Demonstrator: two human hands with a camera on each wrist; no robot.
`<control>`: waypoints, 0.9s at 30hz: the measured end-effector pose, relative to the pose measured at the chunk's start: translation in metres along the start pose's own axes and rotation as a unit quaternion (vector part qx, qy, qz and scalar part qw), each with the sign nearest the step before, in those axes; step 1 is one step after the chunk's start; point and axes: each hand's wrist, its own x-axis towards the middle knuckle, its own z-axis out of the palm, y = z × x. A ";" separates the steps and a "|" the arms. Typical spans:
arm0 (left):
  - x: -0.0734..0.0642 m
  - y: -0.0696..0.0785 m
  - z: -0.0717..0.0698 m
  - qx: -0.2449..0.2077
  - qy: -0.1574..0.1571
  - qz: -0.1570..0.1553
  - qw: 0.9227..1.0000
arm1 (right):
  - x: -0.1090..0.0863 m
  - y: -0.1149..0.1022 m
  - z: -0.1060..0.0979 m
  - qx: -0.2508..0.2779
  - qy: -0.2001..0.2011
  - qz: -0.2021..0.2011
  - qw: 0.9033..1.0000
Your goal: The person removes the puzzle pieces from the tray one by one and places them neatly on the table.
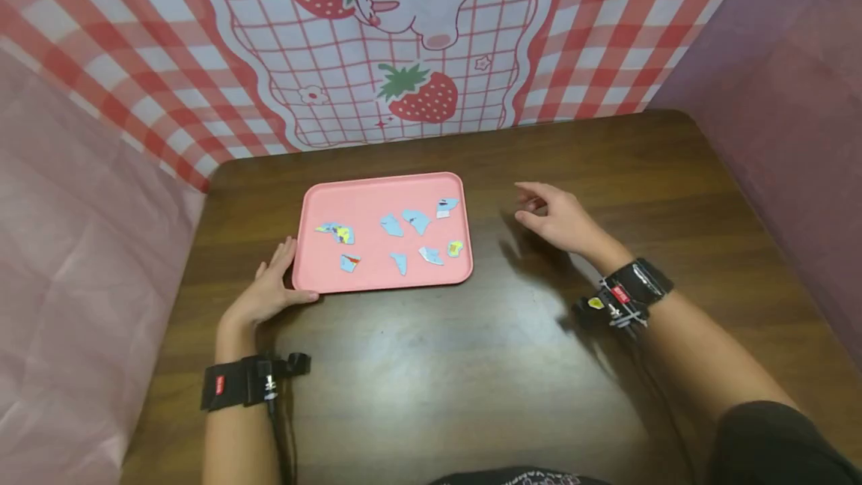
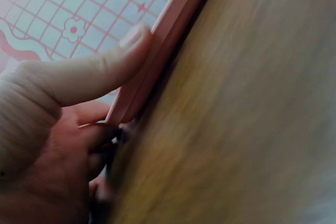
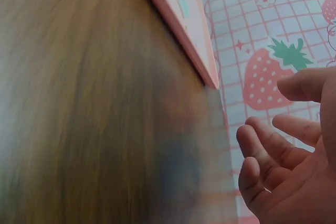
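A pink rectangular tray [image 1: 367, 203] lies on the table, with several small, flat, irregular light-blue pieces spread over it. One piece [image 1: 343, 234] carries yellow print, another [image 1: 349, 263] a red patch, and a yellowish one [image 1: 455, 248] lies near the right rim. My left hand [image 1: 264, 292] holds the tray's near left corner. In the left wrist view the thumb [image 2: 100, 74] presses on the rim, while the other fingers sit round the corner, partly hidden. Right of the tray, my right hand [image 1: 562, 221] hovers over the table with loosely bent fingers and nothing in them.
The brown wooden table [image 1: 404, 365] extends around the tray. Behind it hangs a red-and-white checked cloth [image 1: 592, 36] with strawberries, and a pale pink cloth [image 1: 81, 245] hangs at the left. Both wrists wear black straps with small cameras and cables.
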 end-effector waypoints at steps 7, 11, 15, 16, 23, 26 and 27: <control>-0.004 0.002 0.010 -0.052 0.052 -0.001 0.997 | 0.022 -0.009 0.025 0.038 0.006 0.016 0.999; -0.007 0.004 0.013 -0.089 0.067 -0.002 0.994 | 0.038 -0.014 0.043 0.026 0.000 0.010 1.000; -0.008 0.001 0.015 -0.097 0.076 0.010 0.992 | 0.054 -0.019 0.061 0.007 0.000 0.011 1.000; -0.008 0.000 0.015 -0.094 0.076 0.012 0.993 | 0.059 -0.020 0.065 0.004 -0.001 0.012 1.000; -0.004 0.000 0.015 -0.077 0.076 0.006 0.994 | 0.080 -0.025 0.077 -0.042 -0.007 0.019 0.999; -0.001 0.001 0.015 -0.076 0.078 0.007 0.994 | 0.084 -0.027 0.080 -0.061 -0.019 0.022 0.998; 0.000 0.001 0.015 -0.075 0.077 0.008 0.994 | 0.085 -0.027 0.082 -0.068 -0.024 0.021 0.997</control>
